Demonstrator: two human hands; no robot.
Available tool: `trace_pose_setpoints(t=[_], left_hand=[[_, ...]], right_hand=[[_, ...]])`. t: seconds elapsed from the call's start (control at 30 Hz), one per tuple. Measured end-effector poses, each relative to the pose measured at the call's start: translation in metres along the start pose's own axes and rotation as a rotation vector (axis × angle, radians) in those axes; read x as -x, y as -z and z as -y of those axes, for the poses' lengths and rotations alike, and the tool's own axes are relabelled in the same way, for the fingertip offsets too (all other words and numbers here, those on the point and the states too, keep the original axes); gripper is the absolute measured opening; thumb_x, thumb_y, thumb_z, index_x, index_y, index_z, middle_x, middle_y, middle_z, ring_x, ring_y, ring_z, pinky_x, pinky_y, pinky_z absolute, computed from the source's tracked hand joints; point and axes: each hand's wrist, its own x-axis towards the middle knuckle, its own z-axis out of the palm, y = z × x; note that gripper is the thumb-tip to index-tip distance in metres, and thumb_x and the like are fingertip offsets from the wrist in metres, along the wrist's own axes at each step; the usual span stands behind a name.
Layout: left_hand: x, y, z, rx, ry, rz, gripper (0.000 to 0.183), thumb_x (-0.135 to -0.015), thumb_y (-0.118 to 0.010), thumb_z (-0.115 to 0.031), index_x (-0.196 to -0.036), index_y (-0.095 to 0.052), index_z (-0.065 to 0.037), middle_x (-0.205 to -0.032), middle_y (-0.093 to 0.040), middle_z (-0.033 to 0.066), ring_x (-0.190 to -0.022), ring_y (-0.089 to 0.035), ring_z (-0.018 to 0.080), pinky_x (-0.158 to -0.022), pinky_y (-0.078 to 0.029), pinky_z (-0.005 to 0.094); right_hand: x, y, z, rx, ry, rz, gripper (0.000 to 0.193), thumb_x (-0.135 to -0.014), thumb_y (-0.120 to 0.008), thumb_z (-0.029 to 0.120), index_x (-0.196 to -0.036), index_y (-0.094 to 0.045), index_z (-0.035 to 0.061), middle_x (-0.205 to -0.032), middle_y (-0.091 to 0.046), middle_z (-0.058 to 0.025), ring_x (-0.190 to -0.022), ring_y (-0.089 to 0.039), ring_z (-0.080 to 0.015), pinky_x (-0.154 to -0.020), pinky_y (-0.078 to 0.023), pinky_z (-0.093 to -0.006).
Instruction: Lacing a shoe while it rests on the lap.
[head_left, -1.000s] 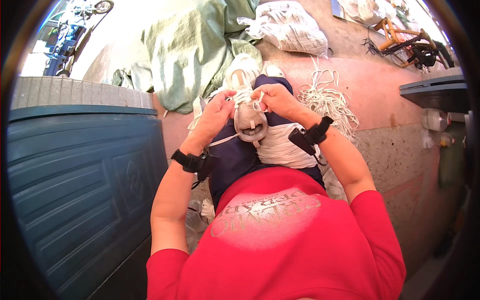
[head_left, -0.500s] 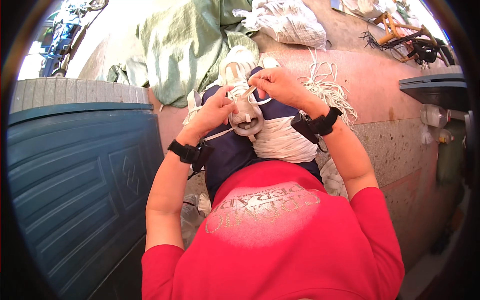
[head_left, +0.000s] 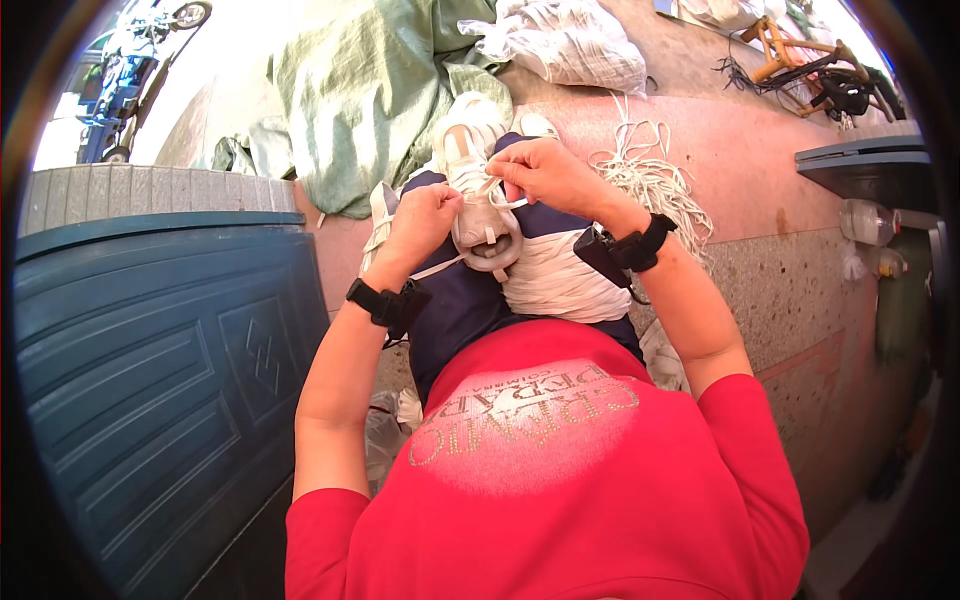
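A pale sneaker (head_left: 487,243) rests between my thighs, its opening toward me and its laces partly threaded. My right hand (head_left: 545,178) pinches a white shoelace (head_left: 512,204) over the tongue. At the shoe's left side, my left hand (head_left: 425,220) is closed with fingertips pressed together; what they hold is hidden. A loose strand of lace (head_left: 440,268) runs from the shoe under my left wrist. Across my right thigh lies a thick bundle of white laces (head_left: 565,280). Another pale shoe (head_left: 381,208) with lace shows beyond my left forearm.
Loose white laces (head_left: 655,185) are heaped on the floor at right. Ahead lie a green sheet (head_left: 350,100) and a white plastic sack (head_left: 570,45). A blue panelled door (head_left: 160,370) stands at left. Plastic bottles (head_left: 868,225) and a wooden frame (head_left: 790,55) are far right.
My left hand's fingers, spread before, have closed together beside the shoe. My right hand has shifted slightly left and down, still pinching the lace.
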Motion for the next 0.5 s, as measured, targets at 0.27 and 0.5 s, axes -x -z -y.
trace_pose_setpoints(t=[0.27, 0.5], left_hand=[[-0.005, -0.013, 0.008, -0.069, -0.014, -0.202, 0.02, -0.079, -0.058, -0.018, -0.081, -0.061, 0.002, -0.069, -0.061, 0.0136, -0.065, -0.058, 0.0179, -0.061, -0.045, 0.0311], [-0.006, -0.024, 0.003, -0.191, -0.053, -0.201, 0.015, -0.077, -0.058, -0.017, -0.079, -0.061, -0.003, -0.072, -0.06, 0.0191, -0.071, -0.059, 0.0346, -0.064, -0.045, 0.0426]], right_hand=[[0.001, 0.0, 0.002, 0.001, -0.023, 0.032, 0.025, -0.088, -0.051, 0.023, -0.075, -0.06, 0.004, -0.059, -0.054, 0.0034, -0.05, -0.044, -0.0029, -0.046, -0.037, -0.0181], [0.001, -0.007, 0.008, -0.035, -0.034, 0.027, 0.024, -0.088, -0.051, 0.021, -0.076, -0.061, 0.003, -0.06, -0.055, 0.0021, -0.049, -0.046, -0.0028, -0.046, -0.039, -0.0178]])
